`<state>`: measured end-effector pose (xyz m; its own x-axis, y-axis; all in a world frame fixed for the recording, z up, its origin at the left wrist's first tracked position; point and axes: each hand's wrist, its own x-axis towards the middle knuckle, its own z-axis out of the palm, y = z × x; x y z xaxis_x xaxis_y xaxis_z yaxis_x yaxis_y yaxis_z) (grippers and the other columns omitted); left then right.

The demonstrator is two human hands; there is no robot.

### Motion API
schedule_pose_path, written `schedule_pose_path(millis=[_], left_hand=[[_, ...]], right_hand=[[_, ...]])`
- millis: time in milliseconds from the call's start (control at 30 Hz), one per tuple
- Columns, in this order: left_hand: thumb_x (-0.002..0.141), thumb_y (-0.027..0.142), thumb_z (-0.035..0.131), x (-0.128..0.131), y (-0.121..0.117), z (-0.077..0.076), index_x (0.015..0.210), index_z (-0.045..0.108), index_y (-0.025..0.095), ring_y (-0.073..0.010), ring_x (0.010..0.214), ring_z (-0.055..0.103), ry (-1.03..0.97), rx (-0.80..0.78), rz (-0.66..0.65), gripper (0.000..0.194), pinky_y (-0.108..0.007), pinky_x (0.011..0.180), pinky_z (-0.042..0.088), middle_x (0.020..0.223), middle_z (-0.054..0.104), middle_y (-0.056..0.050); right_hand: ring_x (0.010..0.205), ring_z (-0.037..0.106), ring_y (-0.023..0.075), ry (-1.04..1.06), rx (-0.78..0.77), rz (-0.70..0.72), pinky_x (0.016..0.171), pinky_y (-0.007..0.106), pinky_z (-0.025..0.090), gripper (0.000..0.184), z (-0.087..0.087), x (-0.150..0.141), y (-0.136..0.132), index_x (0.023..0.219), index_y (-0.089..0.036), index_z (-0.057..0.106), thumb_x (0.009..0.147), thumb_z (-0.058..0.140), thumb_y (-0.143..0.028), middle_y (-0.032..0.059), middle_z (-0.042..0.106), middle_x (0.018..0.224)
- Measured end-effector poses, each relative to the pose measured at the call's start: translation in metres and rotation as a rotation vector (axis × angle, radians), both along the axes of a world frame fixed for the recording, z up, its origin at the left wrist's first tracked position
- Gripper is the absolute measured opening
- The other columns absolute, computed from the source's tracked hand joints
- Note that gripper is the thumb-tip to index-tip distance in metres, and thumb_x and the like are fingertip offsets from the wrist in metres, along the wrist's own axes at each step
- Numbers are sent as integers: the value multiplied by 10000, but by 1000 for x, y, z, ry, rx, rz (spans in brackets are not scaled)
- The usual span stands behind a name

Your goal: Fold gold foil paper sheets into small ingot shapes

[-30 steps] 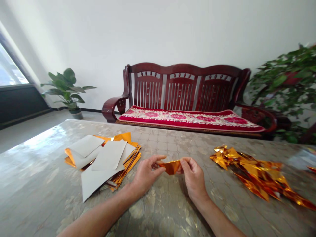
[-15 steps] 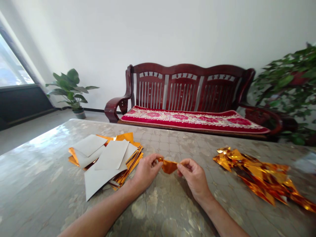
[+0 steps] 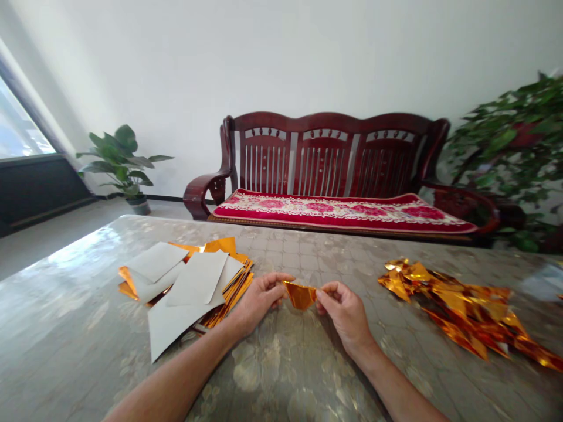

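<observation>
Between my two hands is a small folded piece of gold foil paper [image 3: 301, 296], shiny side toward me, wide at the top and narrower below. My left hand [image 3: 265, 298] pinches its left corner between thumb and fingers. At its right corner, the thumb and forefinger of my right hand [image 3: 343, 309] are closed on it. Left of my left hand lies a stack of foil sheets [image 3: 229, 296], with several pale backs [image 3: 197, 278] facing up. To the right of my right hand is a loose heap of folded gold foil pieces [image 3: 466, 305].
A table [image 3: 272, 375] with a glossy patterned cover stretches before me. Beyond it stands a dark red wooden bench [image 3: 325, 158] with a red floral cushion [image 3: 343, 211]. Potted plants [image 3: 123, 158] flank it, and a clear plastic item [image 3: 543, 284] lies at the table's right.
The foil piece now shows more of its front face, and my left fingers have shifted slightly along its corner. The whole view has moved a little.
</observation>
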<state>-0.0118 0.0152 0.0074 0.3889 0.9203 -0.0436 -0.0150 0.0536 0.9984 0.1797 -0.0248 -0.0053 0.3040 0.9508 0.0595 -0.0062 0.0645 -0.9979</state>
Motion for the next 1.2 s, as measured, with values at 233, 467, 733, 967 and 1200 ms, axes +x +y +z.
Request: schedule_pose_path(millis=[233,467,733,967,1200], left_hand=[[761,365,600,3,-1,-3,973,723,122,-70,479,379,97,112,64,345,-196,483,267,551,489,50],[786,303,533,3,-3,-3,947,728,128,-78,482,368,106,199,59,308,-196,484,279,539,461,55],[763,250,470,-2,-4,5,891,737,148,-118,546,497,249,279,28,313,-217,558,380,562,545,28],[808,206,446,-10,1,1,940,718,176,-153,743,621,215,385,-57,304,-246,737,473,755,685,-9],[877,252,495,-8,0,-1,972,705,154,-160,808,664,143,401,-71,250,-261,795,499,842,724,-38]], right_hand=[[474,542,153,-57,9,0,470,267,440,401,0,-2,0,659,-206,586,631,760,-567,-2,592,503],[479,541,148,-57,3,1,478,263,441,402,2,-2,-1,664,-201,588,631,760,-563,-4,595,509],[476,538,146,-47,7,10,472,260,437,428,3,-1,-1,672,-196,592,615,768,-582,1,602,515],[483,528,136,-7,-29,39,487,249,422,349,2,0,0,677,-197,584,646,764,-495,-16,593,517],[483,516,124,23,-38,57,488,237,404,306,-1,1,1,689,-192,578,667,751,-444,-25,592,531]])
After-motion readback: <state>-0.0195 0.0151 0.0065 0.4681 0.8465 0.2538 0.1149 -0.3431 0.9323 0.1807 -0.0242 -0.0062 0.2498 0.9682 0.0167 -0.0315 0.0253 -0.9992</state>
